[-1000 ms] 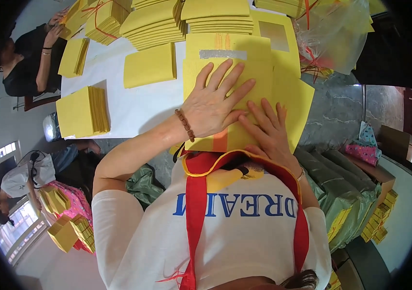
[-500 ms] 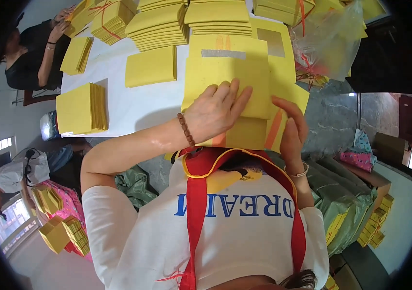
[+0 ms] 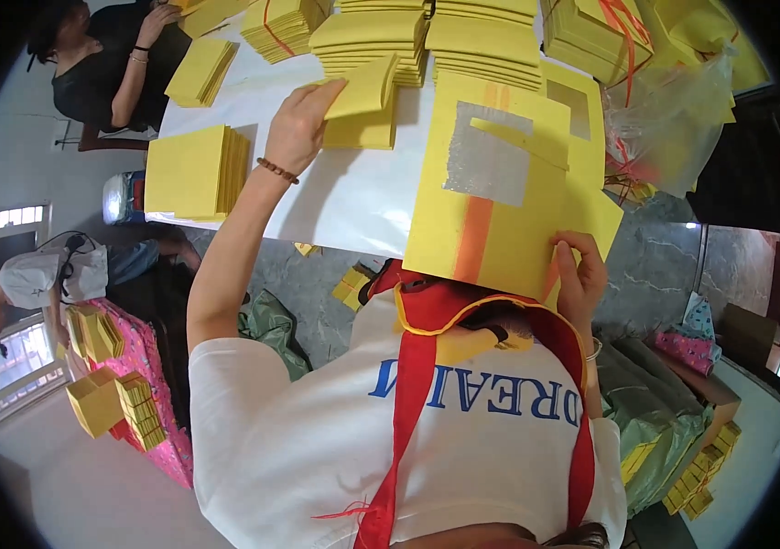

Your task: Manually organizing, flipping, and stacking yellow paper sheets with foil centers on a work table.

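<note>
My left hand (image 3: 303, 128) is stretched out over the table, its fingers closed on the near left edge of a folded yellow paper sheet (image 3: 367, 90). The held sheet is tilted above a low pile of similar folded sheets (image 3: 362, 134). My right hand (image 3: 580, 274) is at the right edge of a flat yellow board (image 3: 514, 233), with its fingers bent and the thumb apart from them. Whether its fingertips touch the board is hard to see. Grey tape (image 3: 491, 165) and orange stripes (image 3: 474, 233) mark the board, whose near edge meets my red apron (image 3: 445, 316).
Thick stacks of folded yellow paper (image 3: 482, 50) line the table's far side. More piles (image 3: 187, 169) stand at left on the white tabletop (image 3: 335, 206). A clear plastic bag (image 3: 669, 119) hangs at the right edge. A co-worker's hand (image 3: 159, 20) works at the far left.
My left hand has moved from the board to the low pile at the left, with a folded sheet in it. The board's grey tape is now uncovered. The view has shifted.
</note>
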The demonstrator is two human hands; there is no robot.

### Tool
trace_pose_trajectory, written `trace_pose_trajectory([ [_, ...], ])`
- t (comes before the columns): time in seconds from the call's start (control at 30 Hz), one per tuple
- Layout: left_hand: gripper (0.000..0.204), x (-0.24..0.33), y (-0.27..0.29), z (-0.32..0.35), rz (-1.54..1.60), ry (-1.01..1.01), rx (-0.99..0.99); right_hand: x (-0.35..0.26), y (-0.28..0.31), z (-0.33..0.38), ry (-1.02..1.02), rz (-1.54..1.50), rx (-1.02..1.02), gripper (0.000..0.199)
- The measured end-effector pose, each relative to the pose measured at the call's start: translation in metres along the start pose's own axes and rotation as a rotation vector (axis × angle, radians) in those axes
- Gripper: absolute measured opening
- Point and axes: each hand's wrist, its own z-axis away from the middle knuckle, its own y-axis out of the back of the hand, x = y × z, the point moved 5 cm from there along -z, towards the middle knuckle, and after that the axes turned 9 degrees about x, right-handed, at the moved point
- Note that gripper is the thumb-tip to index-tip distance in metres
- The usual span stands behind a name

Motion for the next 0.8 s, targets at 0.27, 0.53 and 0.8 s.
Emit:
trace_pose_trajectory([
  [0.27,0.049,-0.041,-0.066,0.043,-0.26,-0.231,-0.065,0.002,-0.005,-0.001,-0.023,0.011,0.05,0.011],
  [0.53,0.056,-0.045,-0.08,0.054,-0.239,-0.228,-0.28,0.004,-0.008,0.002,-0.091,-0.039,0.097,0.01],
  [0.8,0.066,-0.048,-0.093,0.077,-0.338,-0.04,-0.522,0.008,-0.009,0.005,-0.106,-0.051,0.139,0.009],
])
